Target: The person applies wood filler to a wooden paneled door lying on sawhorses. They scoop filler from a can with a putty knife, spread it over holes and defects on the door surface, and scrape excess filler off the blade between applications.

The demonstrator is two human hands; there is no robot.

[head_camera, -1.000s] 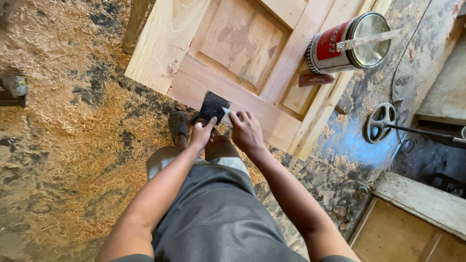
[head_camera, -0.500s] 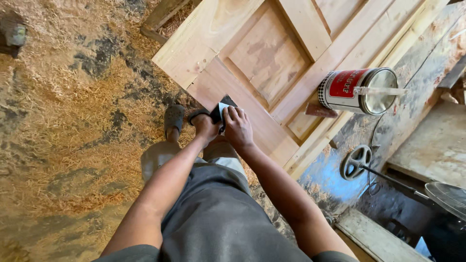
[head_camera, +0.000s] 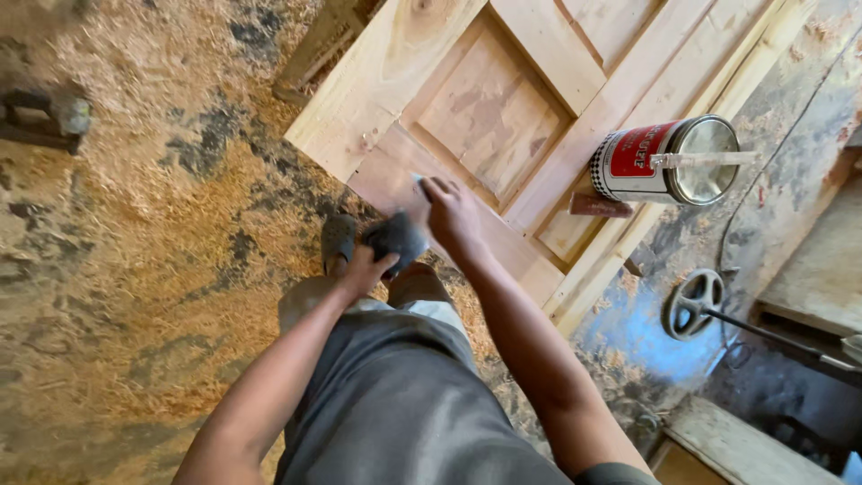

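A pale wooden panelled door point(head_camera: 489, 108) lies flat in front of me. My right hand point(head_camera: 452, 213) presses on its lower rail, with a small light-blue edge showing at the fingertips; what it is I cannot tell. My left hand point(head_camera: 366, 268) holds a dark crumpled sheet point(head_camera: 397, 239), like sandpaper or cloth, just off the door's near edge. My grey trousers and a dark shoe point(head_camera: 338, 241) show below.
A red-and-white metal can point(head_camera: 663, 162) with a stick across its open top stands on the door at the right. Sawdust point(head_camera: 126, 224) covers the floor at left. A round metal handwheel point(head_camera: 693, 303) and timber pieces lie at lower right.
My hands have come apart: the right one has moved onto the door rail, while the left has kept the dark sheet, now crumpled. The view has shifted.
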